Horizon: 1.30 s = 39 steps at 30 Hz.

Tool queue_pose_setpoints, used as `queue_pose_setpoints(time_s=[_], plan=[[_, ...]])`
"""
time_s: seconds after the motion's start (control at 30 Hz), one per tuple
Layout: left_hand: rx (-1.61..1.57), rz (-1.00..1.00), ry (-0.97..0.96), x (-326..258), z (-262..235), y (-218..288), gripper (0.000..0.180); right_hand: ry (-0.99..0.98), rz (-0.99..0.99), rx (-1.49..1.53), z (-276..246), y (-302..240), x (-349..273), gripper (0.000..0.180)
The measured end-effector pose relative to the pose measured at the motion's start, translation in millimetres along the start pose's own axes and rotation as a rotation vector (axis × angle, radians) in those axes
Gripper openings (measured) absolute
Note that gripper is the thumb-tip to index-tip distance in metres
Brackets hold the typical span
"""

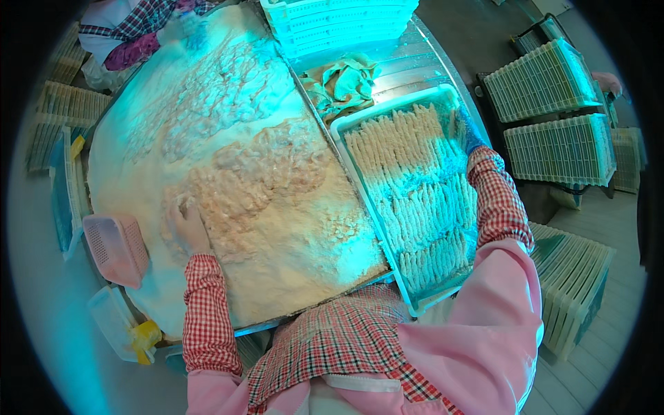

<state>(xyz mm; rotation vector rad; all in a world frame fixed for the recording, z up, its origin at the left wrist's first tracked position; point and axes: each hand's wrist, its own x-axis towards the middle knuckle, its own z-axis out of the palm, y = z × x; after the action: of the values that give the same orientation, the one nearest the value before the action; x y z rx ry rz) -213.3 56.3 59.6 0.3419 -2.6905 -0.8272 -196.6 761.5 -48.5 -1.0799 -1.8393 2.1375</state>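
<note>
My left hand (188, 225), in a pale floury glove, is down in the powder at the left edge of a heap of wet, coated meat pieces (256, 173). Its fingers are curled in, and what they hold, if anything, blends with the powder. My right hand (472, 133), in a blue glove, is closed at the far right rim of a white tray (408, 296). Inside that tray lie breaded strips (408, 149) in close rows, lit partly blue. Loose pale powder (290, 277) covers the work table around the heap.
Stacked white crates (342, 28) stand beyond the tray, near a crumpled cloth (342, 81). A pink perforated basket (116, 249) sits at the table's left edge. A co-worker's sleeve (142, 21) shows at the far left. Racked trays (543, 83) stand to the right.
</note>
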Motion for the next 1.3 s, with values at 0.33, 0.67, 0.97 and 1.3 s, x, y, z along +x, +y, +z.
queue_pose_setpoints(time_s=[0.33,0.67,0.97,1.3], plan=[[0.218,-0.022,-0.284,18,5,0,0.027,-0.063,0.046,-0.303,-52,20,-14,0.046],[-0.214,0.178,-0.176,-50,-33,-32,0.023,0.082,-0.289,-0.630,51,13,-112,0.050],[0.276,0.036,-0.600,-174,-83,-65,0.025,-0.684,-0.692,-0.703,249,109,-326,0.050],[0.056,-0.240,-0.717,-188,-89,-28,0.040,-0.884,-0.895,-1.058,279,103,-430,0.044]])
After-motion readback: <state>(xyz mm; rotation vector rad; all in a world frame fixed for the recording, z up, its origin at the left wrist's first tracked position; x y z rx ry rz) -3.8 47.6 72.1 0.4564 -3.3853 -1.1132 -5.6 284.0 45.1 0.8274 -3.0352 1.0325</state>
